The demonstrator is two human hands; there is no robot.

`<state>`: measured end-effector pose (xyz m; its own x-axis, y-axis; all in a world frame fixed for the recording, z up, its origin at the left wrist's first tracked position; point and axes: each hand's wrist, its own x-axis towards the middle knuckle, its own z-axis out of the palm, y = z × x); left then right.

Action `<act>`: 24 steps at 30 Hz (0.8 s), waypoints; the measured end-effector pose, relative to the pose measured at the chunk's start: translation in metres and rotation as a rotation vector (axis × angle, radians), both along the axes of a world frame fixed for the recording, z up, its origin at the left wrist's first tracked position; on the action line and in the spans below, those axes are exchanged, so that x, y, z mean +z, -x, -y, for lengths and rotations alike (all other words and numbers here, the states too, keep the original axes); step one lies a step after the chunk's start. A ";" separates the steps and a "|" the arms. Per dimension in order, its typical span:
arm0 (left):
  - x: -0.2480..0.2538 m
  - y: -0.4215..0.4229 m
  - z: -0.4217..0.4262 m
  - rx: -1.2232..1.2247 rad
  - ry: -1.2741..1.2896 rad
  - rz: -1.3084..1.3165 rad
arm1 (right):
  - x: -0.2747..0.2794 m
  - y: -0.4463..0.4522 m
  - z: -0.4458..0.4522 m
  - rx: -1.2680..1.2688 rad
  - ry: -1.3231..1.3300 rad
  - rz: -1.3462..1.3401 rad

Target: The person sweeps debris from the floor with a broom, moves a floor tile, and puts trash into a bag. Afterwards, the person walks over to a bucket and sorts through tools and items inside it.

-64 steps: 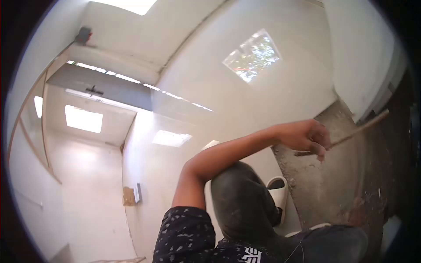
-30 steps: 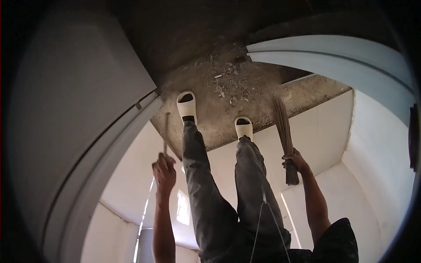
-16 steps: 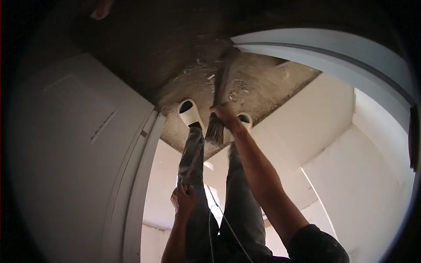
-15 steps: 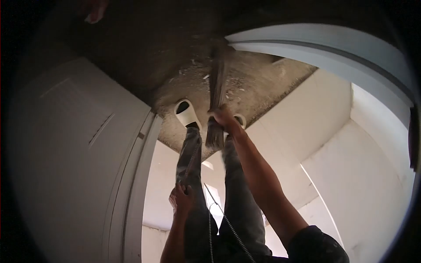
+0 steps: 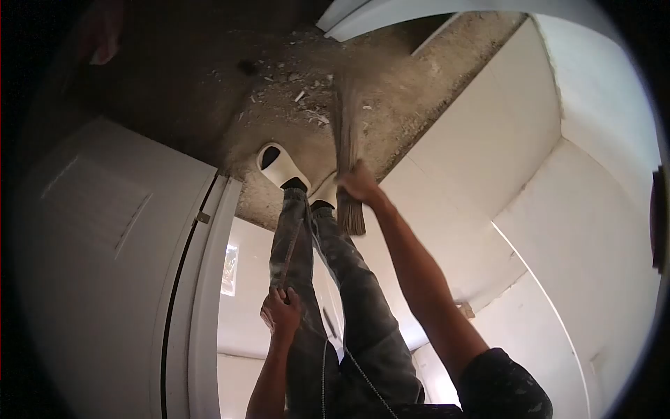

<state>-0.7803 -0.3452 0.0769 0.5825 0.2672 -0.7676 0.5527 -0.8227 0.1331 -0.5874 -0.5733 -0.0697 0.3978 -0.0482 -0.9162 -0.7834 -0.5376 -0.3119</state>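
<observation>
My right hand [image 5: 359, 183] is closed round a broom [image 5: 347, 133] made of a long bundle of thin twigs. The broom's far end is blurred and reaches down to the dusty floor beside scattered debris [image 5: 300, 96]. Near my thigh, my left hand [image 5: 281, 311] is closed on a thin brownish rod [image 5: 291, 248] that points up along my lower leg. My feet, in pale slip-on shoes [image 5: 283, 166], stand close behind the debris.
At the left is a white door [image 5: 105, 230] with its frame [image 5: 209, 279]. Another pale panel edge [image 5: 391, 22] curves across the top right. A bare wall [image 5: 481, 119] borders the floor at right. Part of another person's hand [image 5: 105, 49] shows dimly at top left.
My right hand and the broom have shifted slightly, and the view has moved so more debris shows. My feet now appear closer together. Both hands keep their holds.
</observation>
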 end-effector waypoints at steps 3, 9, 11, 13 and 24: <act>0.001 -0.001 0.005 0.037 0.007 0.000 | 0.040 0.046 0.031 -0.232 -0.220 0.265; -0.001 0.021 -0.001 0.032 0.012 0.011 | -0.037 0.087 0.134 -0.511 -0.064 -0.087; -0.014 0.015 0.003 0.058 0.008 0.016 | -0.030 0.074 0.103 -0.367 -0.123 -0.112; -0.007 0.021 0.002 0.089 0.034 0.023 | 0.025 0.073 0.084 -0.527 -0.144 -0.159; -0.013 0.025 0.010 -0.001 -0.045 0.080 | -0.082 0.051 -0.007 0.773 -0.047 0.938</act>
<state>-0.8054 -0.3549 0.0638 0.6418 0.3001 -0.7057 0.5412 -0.8293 0.1396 -0.6383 -0.5663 -0.1516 0.8158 0.5204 -0.2523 0.2785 -0.7359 -0.6172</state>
